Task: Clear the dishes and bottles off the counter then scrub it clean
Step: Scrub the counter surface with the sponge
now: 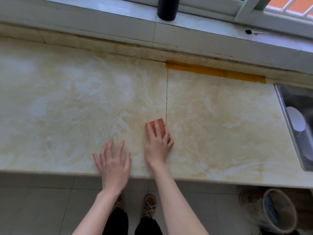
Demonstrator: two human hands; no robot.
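Cream, marble-patterned stone counter [67, 99] fills the view, streaked with pale soapy swirls and split by a thin dark seam [167, 99]. At 1 o'clock a strip of mustard-yellow tape [215, 72] lines its back edge. A stainless steel sink [288, 126] sits at 3 o'clock, and a black cylindrical bottle [166, 9] stands on the white window sill [101, 5] at 12. Just left of the seam, the right hand [157, 145] grips a reddish-brown scrubbing sponge [161, 126], fingers curled over it. At 6 o'clock, the left hand [113, 163] spreads flat, fingers apart. Grey floor tiles [42, 209] lie below.
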